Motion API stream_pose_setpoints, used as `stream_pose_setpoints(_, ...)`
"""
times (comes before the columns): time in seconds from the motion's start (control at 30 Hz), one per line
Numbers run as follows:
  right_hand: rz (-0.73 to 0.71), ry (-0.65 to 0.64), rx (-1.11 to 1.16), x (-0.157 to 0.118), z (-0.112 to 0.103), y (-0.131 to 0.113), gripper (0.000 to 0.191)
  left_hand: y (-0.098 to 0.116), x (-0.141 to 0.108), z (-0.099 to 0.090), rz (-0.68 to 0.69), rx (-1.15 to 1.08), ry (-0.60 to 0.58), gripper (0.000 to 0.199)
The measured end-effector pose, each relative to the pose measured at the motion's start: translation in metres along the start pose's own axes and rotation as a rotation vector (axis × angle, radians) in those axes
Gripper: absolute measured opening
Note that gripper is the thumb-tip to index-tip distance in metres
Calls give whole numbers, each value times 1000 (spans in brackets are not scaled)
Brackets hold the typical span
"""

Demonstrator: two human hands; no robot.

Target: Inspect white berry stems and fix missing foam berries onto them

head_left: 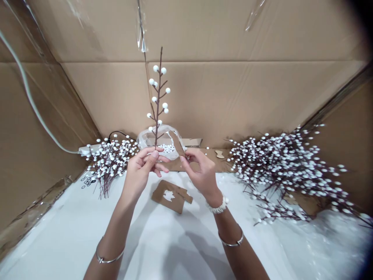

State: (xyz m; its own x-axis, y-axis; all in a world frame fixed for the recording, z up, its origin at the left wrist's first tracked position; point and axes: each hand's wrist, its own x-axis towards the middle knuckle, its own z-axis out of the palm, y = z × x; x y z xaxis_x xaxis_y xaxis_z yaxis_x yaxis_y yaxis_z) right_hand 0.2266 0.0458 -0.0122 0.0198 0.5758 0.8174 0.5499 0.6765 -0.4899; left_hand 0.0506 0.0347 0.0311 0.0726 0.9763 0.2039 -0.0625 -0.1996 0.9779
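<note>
My left hand pinches the lower end of a brown artificial berry stem and holds it upright. White berries sit on many of its side twigs, while a few twig tips are bare. To the right, apart from the stem, my right hand has thumb and forefinger pressed together; what is between them, if anything, is too small to make out. Just behind both hands lies an open clear plastic bag with loose white berries inside.
Bunched berry stems lie left; a larger heap spreads right. A torn cardboard piece lies on the white table below my hands. Cardboard walls enclose the space. A white cable runs to a power strip.
</note>
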Motion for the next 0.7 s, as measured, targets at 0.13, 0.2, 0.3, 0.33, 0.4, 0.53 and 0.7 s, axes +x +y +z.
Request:
stream_pose_setpoints(0.13,-22,-9,-3,0,-2,-1,5,1,0,0,2,8,-5,36)
stream_pose_setpoints(0.2,-24,-24,6,1,-3,-2,5,1,0,0,2,10,-11,36)
stream_pose_setpoints(0.3,-22,-49,17,1,-4,-1,5,1,0,0,1,1,-10,35)
stream_pose_setpoints(0.33,-19,-56,19,1,-4,-1,6,1,0,0,1,-1,-9,34)
stream_pose_setpoints(0.4,-15,-65,21,1,-4,-1,6,0,0,0,3,1,-6,34)
stream_pose_setpoints(0.53,-20,-60,21,2,-4,-2,5,0,0,-1,8,9,-1,34)
stream_pose_setpoints(0.7,-16,-50,18,3,-4,-1,6,0,1,-2,5,38,-9,34)
